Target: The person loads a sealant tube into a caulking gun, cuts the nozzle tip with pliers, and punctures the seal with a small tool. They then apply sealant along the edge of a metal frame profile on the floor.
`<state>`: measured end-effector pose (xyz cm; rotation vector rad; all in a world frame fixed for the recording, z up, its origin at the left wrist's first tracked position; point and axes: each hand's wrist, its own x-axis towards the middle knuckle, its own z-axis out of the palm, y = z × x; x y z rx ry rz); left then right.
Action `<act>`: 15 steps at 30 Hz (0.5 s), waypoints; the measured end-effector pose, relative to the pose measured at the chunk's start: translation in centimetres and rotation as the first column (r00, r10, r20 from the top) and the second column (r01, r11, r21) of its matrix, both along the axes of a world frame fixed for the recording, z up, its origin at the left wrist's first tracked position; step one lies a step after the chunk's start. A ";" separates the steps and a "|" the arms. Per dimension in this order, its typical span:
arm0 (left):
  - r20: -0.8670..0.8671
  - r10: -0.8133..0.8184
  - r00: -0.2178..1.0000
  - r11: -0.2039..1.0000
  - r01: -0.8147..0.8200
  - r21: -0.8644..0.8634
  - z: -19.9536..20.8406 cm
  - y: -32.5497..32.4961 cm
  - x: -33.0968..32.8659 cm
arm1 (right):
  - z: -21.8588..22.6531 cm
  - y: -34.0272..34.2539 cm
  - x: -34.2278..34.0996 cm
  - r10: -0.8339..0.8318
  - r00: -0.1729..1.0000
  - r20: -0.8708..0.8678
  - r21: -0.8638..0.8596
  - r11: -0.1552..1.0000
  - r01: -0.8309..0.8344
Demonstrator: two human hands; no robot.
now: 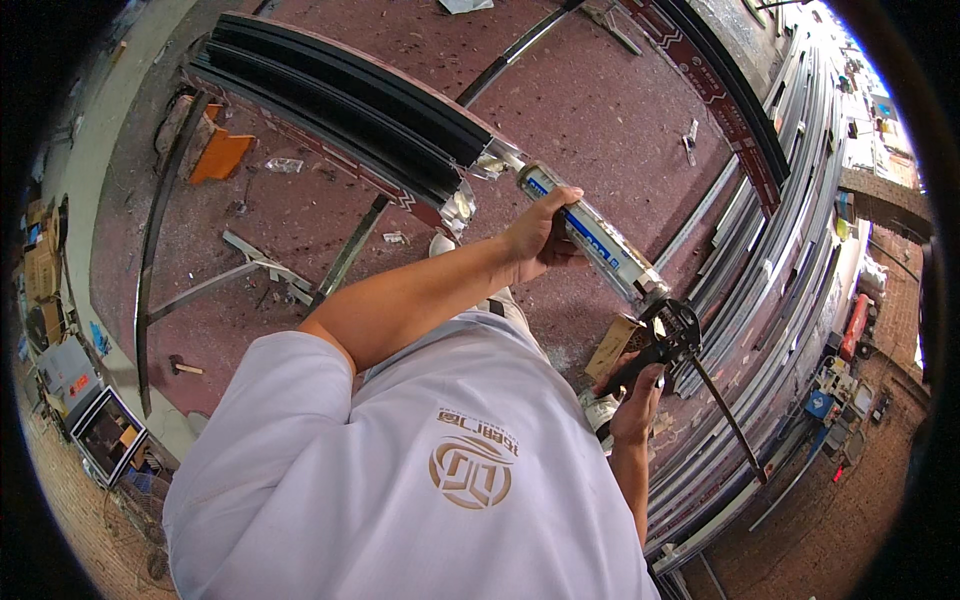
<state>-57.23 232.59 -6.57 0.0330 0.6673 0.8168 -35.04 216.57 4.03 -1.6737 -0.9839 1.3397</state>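
Observation:
A caulking gun [683,326] with a long cartridge [607,250] lies slantwise in front of my body. My left hand [543,237] wraps round the cartridge near its front end. At the rear, my right hand [636,405] is closed round the black handle, its fingers partly hidden. The plunger rod [730,418] sticks out backward, down to the right. Up to the left, the cartridge's nozzle [505,152] is at the cut end of a black metal profile [340,100]; I cannot tell whether they touch. Crumpled clear plastic [459,208] hangs at that end.
Metal stand legs [347,255] hold up the profile. Another dark profile [720,90] stands at the upper right. Long grey metal bars [770,290] lie stacked along the right. A cardboard box [612,345] is near my feet, and a hammer [184,367] lies on the left floor.

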 end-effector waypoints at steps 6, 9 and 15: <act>0.027 -0.017 1.000 1.000 0.017 -0.007 0.0 -0.2 0.0 | 0.4 0.1 0.1 0.029 0.999 0.017 -0.011 1.000 -0.029; 0.027 -0.029 0.999 1.000 0.029 -0.011 0.1 -0.2 -0.1 | 0.6 -0.1 0.0 0.054 0.998 0.032 -0.018 0.998 -0.054; 0.014 -0.032 0.999 0.999 0.033 -0.035 0.0 -0.2 0.1 | 1.1 0.1 -0.1 0.098 0.977 0.191 0.002 0.995 -0.101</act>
